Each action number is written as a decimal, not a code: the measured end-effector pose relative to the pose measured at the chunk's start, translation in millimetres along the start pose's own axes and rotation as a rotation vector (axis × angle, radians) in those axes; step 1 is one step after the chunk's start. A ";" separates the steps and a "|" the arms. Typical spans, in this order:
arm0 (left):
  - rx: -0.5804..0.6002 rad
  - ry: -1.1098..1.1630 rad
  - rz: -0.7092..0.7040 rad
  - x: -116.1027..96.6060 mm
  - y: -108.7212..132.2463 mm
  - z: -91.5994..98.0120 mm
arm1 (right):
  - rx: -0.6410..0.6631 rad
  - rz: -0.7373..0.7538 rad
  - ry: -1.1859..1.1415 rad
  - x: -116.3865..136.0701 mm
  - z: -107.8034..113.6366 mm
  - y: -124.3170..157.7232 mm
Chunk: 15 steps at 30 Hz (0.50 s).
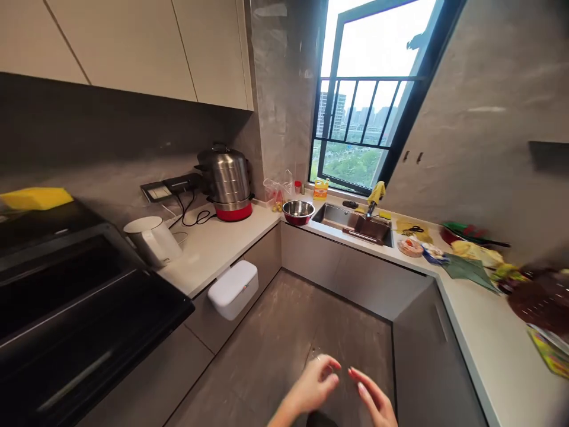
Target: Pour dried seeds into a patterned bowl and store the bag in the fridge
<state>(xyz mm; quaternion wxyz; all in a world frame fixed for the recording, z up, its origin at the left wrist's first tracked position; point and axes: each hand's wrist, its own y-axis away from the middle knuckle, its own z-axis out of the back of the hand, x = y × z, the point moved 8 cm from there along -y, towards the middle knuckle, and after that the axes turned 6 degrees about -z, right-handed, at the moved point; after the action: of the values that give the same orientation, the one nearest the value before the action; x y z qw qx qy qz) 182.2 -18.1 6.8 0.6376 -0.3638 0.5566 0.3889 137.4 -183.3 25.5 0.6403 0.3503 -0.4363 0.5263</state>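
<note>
My left hand (315, 382) is in the air over the kitchen floor (284, 332), its fingers loosely curved with a gap between thumb and forefinger. Nothing shows in its grasp. Just to its right, my right hand (377, 398) points its fingers inward, apart and bare. The fingertips of the two hands come near each other without touching. Neither hand touches the counters around me. Nearest to the left is a white lidded bin (235, 287) hung on a cabinet front.
A steel steamer (229, 181) on a red base and a white kettle (153, 240) stand on the left counter. A steel bowl (298, 212) sits beside the sink (340, 220). Bags and a brown basket (540, 302) crowd the right counter. A black glossy panel (111, 314) juts out at left.
</note>
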 end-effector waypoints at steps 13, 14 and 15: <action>-0.823 0.102 0.364 124.4 -517.3 438.4 | 0.276 -0.001 -0.103 20.6 -144.9 -549.5; -0.846 0.094 0.394 129.7 -553.8 452.6 | 0.256 -0.029 -0.140 16.6 -148.5 -576.5; -0.866 0.071 0.404 133.0 -584.8 463.6 | 0.233 -0.060 -0.178 12.3 -149.6 -600.8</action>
<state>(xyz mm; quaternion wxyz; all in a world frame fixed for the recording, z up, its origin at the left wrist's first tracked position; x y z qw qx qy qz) 917.4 156.6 -53.5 0.3198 -0.4932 0.4245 0.6887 755.1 -163.4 -12.7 0.5694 0.4806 -0.4166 0.5209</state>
